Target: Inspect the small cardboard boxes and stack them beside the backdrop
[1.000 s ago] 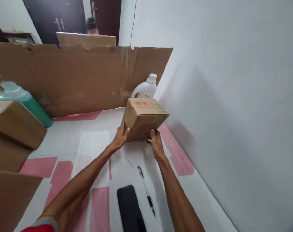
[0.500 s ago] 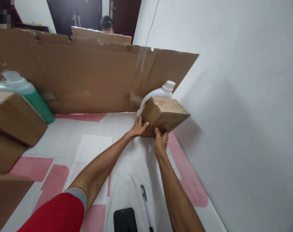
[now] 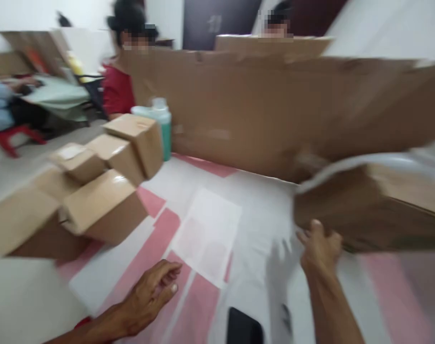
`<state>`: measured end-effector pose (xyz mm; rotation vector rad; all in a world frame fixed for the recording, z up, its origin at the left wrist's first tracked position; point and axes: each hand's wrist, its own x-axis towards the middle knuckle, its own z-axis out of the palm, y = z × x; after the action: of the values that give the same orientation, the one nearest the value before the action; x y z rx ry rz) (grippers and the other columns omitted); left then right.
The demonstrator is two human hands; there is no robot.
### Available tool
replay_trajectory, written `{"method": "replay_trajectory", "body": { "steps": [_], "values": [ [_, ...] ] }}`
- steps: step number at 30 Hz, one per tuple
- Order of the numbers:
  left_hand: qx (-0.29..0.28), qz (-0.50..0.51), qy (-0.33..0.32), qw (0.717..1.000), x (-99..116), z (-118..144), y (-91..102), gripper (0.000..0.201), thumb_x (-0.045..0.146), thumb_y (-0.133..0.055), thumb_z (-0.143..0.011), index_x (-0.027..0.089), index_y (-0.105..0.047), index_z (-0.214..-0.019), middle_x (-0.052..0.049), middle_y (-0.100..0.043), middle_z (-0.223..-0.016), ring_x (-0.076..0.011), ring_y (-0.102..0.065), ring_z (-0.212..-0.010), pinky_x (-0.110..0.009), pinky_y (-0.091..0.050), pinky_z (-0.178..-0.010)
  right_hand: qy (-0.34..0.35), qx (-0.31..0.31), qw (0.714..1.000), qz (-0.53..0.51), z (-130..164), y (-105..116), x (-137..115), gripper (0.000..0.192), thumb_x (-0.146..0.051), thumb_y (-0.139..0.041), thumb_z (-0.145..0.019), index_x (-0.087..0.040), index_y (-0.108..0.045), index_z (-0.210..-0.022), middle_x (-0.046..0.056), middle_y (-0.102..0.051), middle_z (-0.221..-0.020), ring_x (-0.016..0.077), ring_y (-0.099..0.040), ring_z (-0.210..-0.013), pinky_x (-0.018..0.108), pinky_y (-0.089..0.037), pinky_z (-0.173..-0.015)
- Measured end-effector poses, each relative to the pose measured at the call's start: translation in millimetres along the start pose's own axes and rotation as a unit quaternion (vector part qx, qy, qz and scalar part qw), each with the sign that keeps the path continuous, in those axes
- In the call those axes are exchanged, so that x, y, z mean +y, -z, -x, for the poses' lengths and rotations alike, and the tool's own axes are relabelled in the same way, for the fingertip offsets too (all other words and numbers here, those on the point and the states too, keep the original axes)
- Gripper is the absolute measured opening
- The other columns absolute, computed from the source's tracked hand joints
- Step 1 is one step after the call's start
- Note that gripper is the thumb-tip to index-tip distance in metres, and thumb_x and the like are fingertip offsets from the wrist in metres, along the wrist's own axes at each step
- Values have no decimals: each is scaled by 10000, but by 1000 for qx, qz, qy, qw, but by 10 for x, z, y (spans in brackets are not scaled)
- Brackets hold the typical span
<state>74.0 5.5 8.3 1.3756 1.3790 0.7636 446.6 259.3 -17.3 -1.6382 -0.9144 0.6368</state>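
My left hand (image 3: pixel 151 294) is above the pink and white table cover (image 3: pixel 253 215), empty, its fingers loosely curved and the thumb apart. My right hand (image 3: pixel 320 248) is at the lower edge of a cardboard box (image 3: pixel 346 200) on the right, fingers apart; motion blur hides whether they still touch it. Behind that box a white jug (image 3: pixel 375 157) shows only in part. To the left stand several closed cardboard boxes, the nearest one (image 3: pixel 106 210) tilted toward me. A bottle of green liquid (image 3: pixel 165 129) stands behind them.
A long cardboard panel (image 3: pixel 239 105) walls off the table's far side. A black phone (image 3: pixel 244 327) and a blurred pen (image 3: pixel 286 315) lie near me. One person in a red shirt (image 3: pixel 119 91) and another person (image 3: pixel 278 24) are beyond the panel; a third, in a blue sleeve (image 3: pixel 0 107), is far left.
My left hand has left the box on the right and moved left and toward me. The view has swung left, bringing the boxes there into sight. My right hand remains by its box.
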Motion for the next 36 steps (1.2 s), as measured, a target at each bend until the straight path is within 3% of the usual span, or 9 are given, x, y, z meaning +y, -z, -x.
{"method": "replay_trajectory", "body": {
  "steps": [3,6,10,13,16,20,24,29,36],
  "values": [
    [157,7,70,985,-180,482,306,354,509,-488,-1039,268,-658,-1236,-95,-712,-1162,-246,-684,-1078,-395,-553,-977,-39,-171,983,-51,651,-611,-160,623,-708,-705,-728,-211,-652,-1100,157,-689,-1177,340,-717,-1057,587,-604,-934],
    [281,40,113,952,-379,757,489,401,586,-472,-1016,248,-645,-1146,-108,-717,-1133,-275,-699,-1088,-445,-576,-970,-21,-377,923,-73,1525,-1268,-504,632,-734,-731,-749,-220,-720,-1115,141,-712,-1260,337,-681,-1165,567,-572,-1003],
    [404,24,106,908,-691,848,661,427,596,-452,-1016,280,-578,-1275,-125,-670,-1313,-302,-677,-1199,-522,-570,-1015,-40,-465,874,-132,2529,-1933,-905,777,-849,-577,-819,-246,-697,-1294,143,-606,-1506,338,-567,-1376,559,-439,-1159],
    [455,-47,41,888,-809,692,820,469,537,-448,-1031,370,-467,-1469,-89,-640,-1406,-320,-613,-1323,-571,-532,-1072,-20,-508,848,-151,2999,-2111,-991,709,-806,-472,-919,-264,-681,-1326,103,-616,-1502,306,-534,-1405,526,-387,-1193],
    [437,-92,-29,894,-702,553,879,548,486,-451,-1038,410,-367,-1574,-65,-617,-1455,-333,-527,-1425,-596,-456,-1153,18,-490,861,-138,3182,-2008,-921,572,-701,-553,-950,-265,-680,-1298,79,-668,-1415,275,-562,-1339,460,-393,-1179],
    [310,-245,-121,911,-341,677,677,704,416,-551,-1002,340,-282,-1648,-128,-450,-1622,-370,-462,-1471,-585,-409,-1148,-32,-448,882,-144,3003,-1563,-780,581,-736,-526,-940,-239,-726,-1161,81,-754,-1190,278,-669,-1115,418,-527,-987],
    [191,-375,-272,865,43,822,496,673,337,-618,-953,246,-417,-1589,-191,-524,-1565,-357,-587,-1327,-537,-384,-1069,-71,-443,887,-109,2738,-1001,-716,598,-772,-542,-900,-215,-757,-931,73,-778,-912,278,-679,-877,394,-557,-781],
    [99,-360,-346,861,430,557,526,445,312,-614,-942,230,-615,-1380,-169,-657,-1417,-326,-665,-1170,-515,-392,-1017,-127,-388,907,-99,2672,-543,-576,538,-757,-659,-825,-235,-718,-945,21,-729,-754,231,-635,-702,343,-514,-631],
    [2,-256,-358,898,411,-114,747,791,306,-695,-862,281,-395,-1593,-142,-522,-1562,-372,-424,-1495,-605,-341,-1215,-228,-333,890,-212,2711,-321,-314,569,-752,-693,-792,-244,-683,-1048,43,-719,-741,246,-686,-693,349,-534,-617]
  ]
}}
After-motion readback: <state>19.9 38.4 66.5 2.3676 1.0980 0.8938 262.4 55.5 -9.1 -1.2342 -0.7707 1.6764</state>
